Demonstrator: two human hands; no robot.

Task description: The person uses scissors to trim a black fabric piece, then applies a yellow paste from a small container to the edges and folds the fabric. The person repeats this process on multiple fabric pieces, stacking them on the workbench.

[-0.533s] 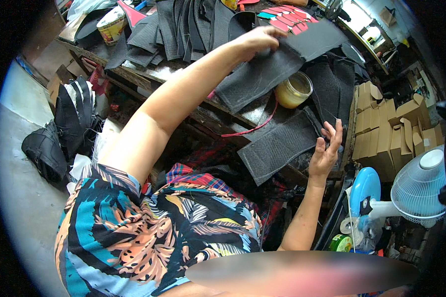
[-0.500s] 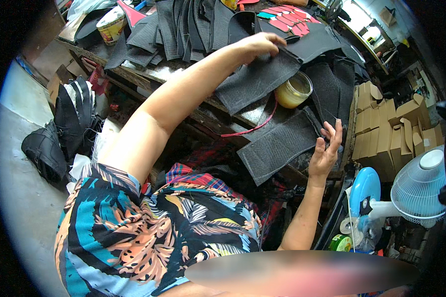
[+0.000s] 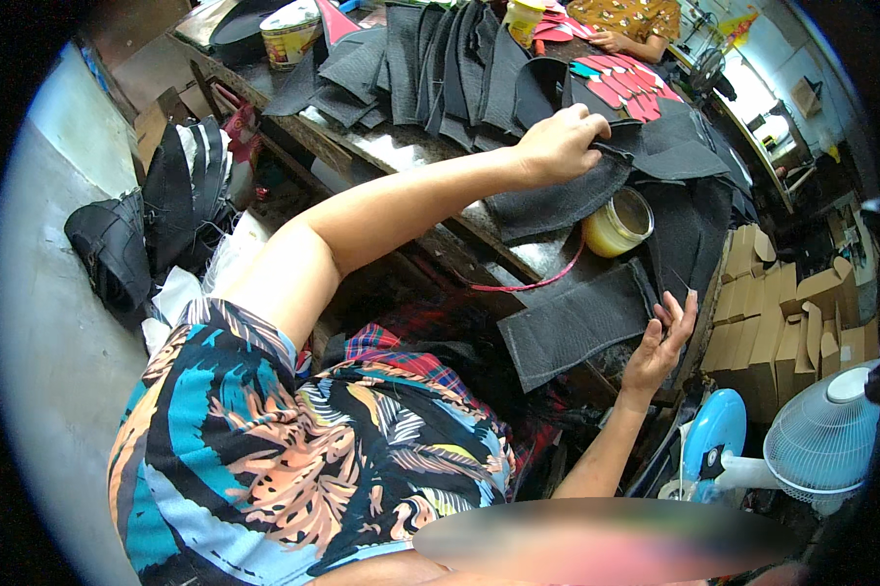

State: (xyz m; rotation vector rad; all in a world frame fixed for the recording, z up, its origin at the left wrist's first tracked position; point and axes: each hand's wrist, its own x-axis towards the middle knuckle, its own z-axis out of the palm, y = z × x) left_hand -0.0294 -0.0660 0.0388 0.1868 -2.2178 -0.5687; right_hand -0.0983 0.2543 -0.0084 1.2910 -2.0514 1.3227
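Note:
My left hand (image 3: 562, 145) reaches across the workbench, its fingers closed on the upper edge of a dark grey felt-like piece (image 3: 547, 207). That piece droops toward the bench's front edge. Beside it stands a glass jar (image 3: 618, 223) of yellowish stuff, probably glue. My right hand (image 3: 657, 352) is raised near the bench's right edge, fingers apart. A thin dark line shows by its fingertips; I cannot make out what it is. Just left of this hand lies a rectangular dark piece (image 3: 581, 337) with a stitched-looking border.
Many dark cut pieces (image 3: 440, 68) are bunched along the bench. Red pieces (image 3: 625, 86) lie at the back, near another person's hand (image 3: 611, 41). Cardboard boxes (image 3: 767, 313) and a blue-and-white fan (image 3: 816, 439) stand at right. A pink cord (image 3: 518, 287) hangs by the jar.
The view has shifted, so the bench sits lower and further right. My left hand has drawn the felt-like piece, which now bends more. Another person's arm shows at the back. My right hand stays raised.

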